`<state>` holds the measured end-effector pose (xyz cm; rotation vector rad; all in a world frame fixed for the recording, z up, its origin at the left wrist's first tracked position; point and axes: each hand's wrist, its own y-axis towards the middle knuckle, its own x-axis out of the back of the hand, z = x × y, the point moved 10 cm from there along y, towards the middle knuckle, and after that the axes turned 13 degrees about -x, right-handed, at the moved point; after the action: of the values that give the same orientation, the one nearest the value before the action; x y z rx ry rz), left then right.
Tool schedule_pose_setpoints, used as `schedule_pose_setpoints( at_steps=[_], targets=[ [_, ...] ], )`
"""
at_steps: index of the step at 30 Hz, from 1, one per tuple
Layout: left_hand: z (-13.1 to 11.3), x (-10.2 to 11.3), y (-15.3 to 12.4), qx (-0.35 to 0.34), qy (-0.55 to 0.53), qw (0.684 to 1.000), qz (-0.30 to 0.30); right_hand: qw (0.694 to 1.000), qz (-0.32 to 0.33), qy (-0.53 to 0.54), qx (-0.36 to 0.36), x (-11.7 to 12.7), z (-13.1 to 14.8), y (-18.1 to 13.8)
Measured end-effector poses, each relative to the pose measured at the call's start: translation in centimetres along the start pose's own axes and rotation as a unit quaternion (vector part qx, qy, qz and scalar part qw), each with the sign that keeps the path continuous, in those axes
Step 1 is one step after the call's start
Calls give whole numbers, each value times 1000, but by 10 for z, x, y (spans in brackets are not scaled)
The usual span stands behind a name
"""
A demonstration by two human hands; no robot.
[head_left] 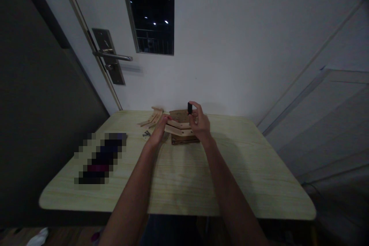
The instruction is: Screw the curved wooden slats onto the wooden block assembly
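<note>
My left hand [160, 128] is closed on the left end of an angled wooden piece [180, 130] with dark holes or screw heads along it. In my right hand [200, 123] a short black-handled screwdriver [189, 108] stands upright, pinched between thumb and fingers above the right end of that piece. Its tip is hidden by the hand. Under the wooden piece lies a brown cardboard-like block [185, 140]. A small red bit [169, 117] shows by my left fingertips; its kind is unclear. Small metal parts, perhaps screws [146, 134], lie left of my left hand.
More angled wooden pieces [154, 117] lie at the table's back left. A pixelated dark object [105, 157] rests on the left of the light wooden table [178, 192]. Behind the table stands a white door with a metal handle [115, 57] and a dark window.
</note>
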<state>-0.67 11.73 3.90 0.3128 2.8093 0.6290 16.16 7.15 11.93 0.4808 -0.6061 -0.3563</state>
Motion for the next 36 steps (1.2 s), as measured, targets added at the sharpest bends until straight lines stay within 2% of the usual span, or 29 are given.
schedule_pose_setpoints(
  at_steps=[9, 21, 29, 36],
  targets=[
    [4, 4, 2, -1, 15, 1000, -8, 1000, 1, -2, 10, 0, 1, 1],
    [-2, -1, 0, 8, 8, 1000, -7, 1000, 11, -5, -3, 0, 0, 0],
    [-6, -2, -2, 12, 9, 1000, -14, 1000, 5, -2, 24, -1, 4, 0],
    [0, 2, 0, 7, 8, 1000, -17, 1000, 3, -11, 21, -1, 4, 0]
  ],
)
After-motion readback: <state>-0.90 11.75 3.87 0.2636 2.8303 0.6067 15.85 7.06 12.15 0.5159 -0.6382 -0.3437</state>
